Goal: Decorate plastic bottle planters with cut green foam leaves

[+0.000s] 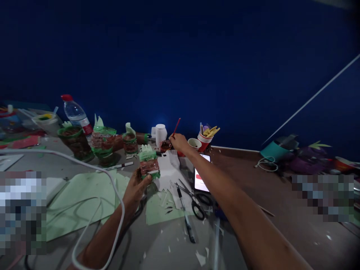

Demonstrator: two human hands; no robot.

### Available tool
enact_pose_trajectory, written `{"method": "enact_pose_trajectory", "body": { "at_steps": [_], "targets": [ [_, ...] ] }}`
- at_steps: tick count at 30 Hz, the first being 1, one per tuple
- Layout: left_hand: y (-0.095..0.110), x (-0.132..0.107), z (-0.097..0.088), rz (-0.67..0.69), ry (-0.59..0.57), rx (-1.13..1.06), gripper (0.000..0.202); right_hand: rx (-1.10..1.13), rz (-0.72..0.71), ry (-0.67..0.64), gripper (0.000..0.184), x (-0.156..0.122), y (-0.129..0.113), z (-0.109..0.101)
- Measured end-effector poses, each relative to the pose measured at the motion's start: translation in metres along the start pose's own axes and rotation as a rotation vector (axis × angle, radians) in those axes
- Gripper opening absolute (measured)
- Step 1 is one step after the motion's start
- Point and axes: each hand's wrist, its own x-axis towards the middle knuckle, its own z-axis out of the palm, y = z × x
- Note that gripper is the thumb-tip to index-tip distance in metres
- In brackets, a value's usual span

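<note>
My left hand [137, 188] is closed around a small cup [149, 165] that looks like a cut plastic bottle, painted brown in the middle and green at top and bottom. Pale green paper points stick up from its rim. Farther out, my right hand [180, 143] grips a thin red-handled paintbrush [177, 126], tilted with its handle up. The brush's lower end is hidden by the fingers, over or in a small container [165, 145] with dark brown-red contents. A white bottle [161, 133] stands just behind that container.
Similar painted cups [103, 144] and a red-capped water bottle [77, 114] stand at the left. Scissors [197, 204], a pen [185, 215], paper scraps and a lit phone [201, 180] lie in front. A paper cup [205, 141] holds yellow utensils. A white cable [120, 213] loops across the left forearm.
</note>
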Motion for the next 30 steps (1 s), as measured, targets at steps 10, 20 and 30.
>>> {"method": "enact_pose_trajectory", "body": {
  "at_steps": [10,20,30],
  "targets": [
    [-0.006,0.003,-0.003,-0.010,-0.023,-0.060,0.053,0.500,0.067,0.210,0.025,-0.034,0.010,-0.046],
    [-0.013,-0.002,-0.001,-0.093,-0.061,-0.121,0.046,1.160,0.135,0.041,0.025,-0.155,0.018,-0.065],
    [-0.019,-0.003,0.002,-0.068,-0.095,-0.081,0.049,1.173,0.054,0.075,0.015,-0.188,0.003,-0.056]
  ]
}}
